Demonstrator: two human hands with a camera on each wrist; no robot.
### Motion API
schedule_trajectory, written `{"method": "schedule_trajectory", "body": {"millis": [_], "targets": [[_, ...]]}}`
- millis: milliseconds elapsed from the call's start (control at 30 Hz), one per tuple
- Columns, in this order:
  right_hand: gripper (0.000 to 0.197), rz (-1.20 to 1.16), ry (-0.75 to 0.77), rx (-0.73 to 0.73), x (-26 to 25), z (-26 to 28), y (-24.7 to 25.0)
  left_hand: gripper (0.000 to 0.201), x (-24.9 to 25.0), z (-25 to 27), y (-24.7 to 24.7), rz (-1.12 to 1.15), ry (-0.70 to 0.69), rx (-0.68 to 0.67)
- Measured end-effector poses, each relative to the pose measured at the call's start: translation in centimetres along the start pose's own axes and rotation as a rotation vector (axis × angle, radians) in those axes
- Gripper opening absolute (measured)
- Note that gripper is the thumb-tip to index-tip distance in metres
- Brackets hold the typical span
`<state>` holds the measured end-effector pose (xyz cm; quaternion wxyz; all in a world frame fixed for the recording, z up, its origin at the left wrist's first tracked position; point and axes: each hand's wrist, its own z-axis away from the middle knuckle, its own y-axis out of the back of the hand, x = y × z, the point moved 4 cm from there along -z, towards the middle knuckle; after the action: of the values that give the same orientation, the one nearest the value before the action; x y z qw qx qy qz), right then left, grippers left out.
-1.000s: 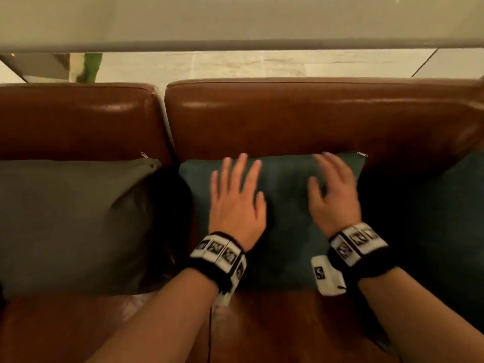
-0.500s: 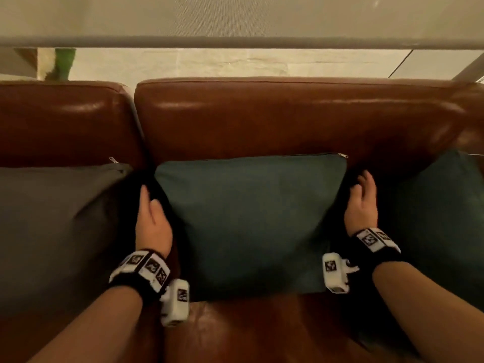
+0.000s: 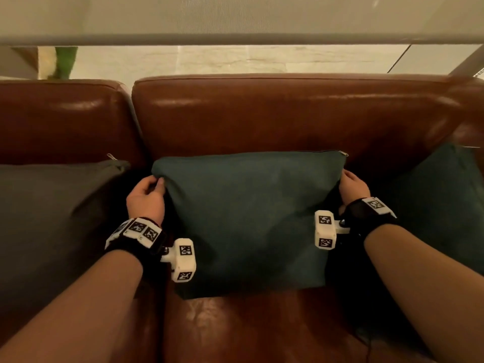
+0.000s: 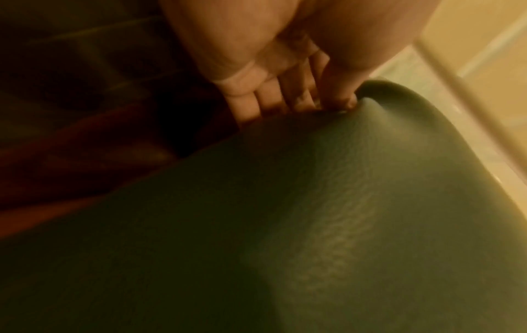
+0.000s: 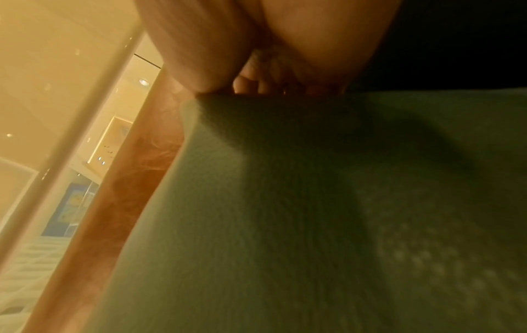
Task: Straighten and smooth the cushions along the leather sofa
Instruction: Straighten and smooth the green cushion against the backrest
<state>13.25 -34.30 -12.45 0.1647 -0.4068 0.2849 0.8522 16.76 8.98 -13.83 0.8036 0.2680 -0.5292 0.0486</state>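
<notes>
I hold the dark teal square fabric cushion (image 3: pixel 248 221) by its two upper corners, one in each grip. It leans against the backrest of the brown leather sofa (image 3: pixel 288 119), its lower edge resting on the seat, in the middle of the row. My left hand (image 3: pixel 145 199) pinches the far left corner, thumb in front and fingers (image 4: pixel 271 99) curled behind the fabric, so that grip is clamped on the cushion. My right hand (image 3: pixel 353 187) does the same at the far right corner, just below the zip pull; in the right wrist view the thumb presses the edge and the fingers tuck behind. Holding both corners lets me, I judge, pull the cover taut and square the cushion against the backrest. The grey fabric cushion (image 3: pixel 52 221) sits to the left and another dark teal cushion (image 3: pixel 442 205) to the right, both apart from my hands, and I take them to be waiting their turn.
</notes>
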Motion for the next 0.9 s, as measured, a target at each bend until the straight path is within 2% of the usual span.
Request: {"method": "schedule_trajectory", "body": {"millis": [67,200,233,333,467,533,600,667,767,833,900], "targets": [[0.036,-0.028,0.003,-0.017,-0.1,0.2,-0.3,0.014,0.6,0.0,0.2,-0.083,-0.099,-0.039],[0.048,-0.135,-0.003,-0.024,-0.9,0.8,-0.6,0.019,1.4,0.3,0.9,-0.192,-0.149,-0.073],[0.050,-0.090,0.018,-0.036,-1.1,0.6,-0.5,0.019,1.5,0.6,1.2,-0.201,-0.155,-0.062],[0.030,-0.128,0.051,-0.016,-1.3,0.6,-0.5,0.019,1.3,1.4,1.7,-0.142,-0.125,-0.052],[0.014,0.046,0.247,0.068,-2.1,1.1,0.2,0.013,0.7,1.0,2.1,-0.080,-0.091,-0.096],[0.009,0.298,0.422,0.136,-3.5,1.3,1.6,0.010,0.4,0.4,2.7,-0.132,-0.101,-0.135],[0.004,0.514,0.517,0.115,-4.5,0.9,3.0,0.006,0.1,-0.2,3.3,-0.186,-0.118,-0.116],[0.006,0.626,0.519,0.058,-5.2,0.8,3.9,0.006,0.6,-0.3,3.4,-0.217,-0.141,-0.069],[0.005,0.553,0.481,0.104,-5.0,1.2,4.2,0.016,1.7,0.5,2.6,-0.154,-0.141,0.061],[0.026,0.414,0.368,0.072,-3.1,1.1,3.4,0.027,1.2,1.2,1.9,-0.020,-0.030,0.099],[0.051,0.261,0.213,-0.011,-0.1,0.7,2.3,0.038,-0.2,1.8,0.8,0.029,0.088,0.021]]}}
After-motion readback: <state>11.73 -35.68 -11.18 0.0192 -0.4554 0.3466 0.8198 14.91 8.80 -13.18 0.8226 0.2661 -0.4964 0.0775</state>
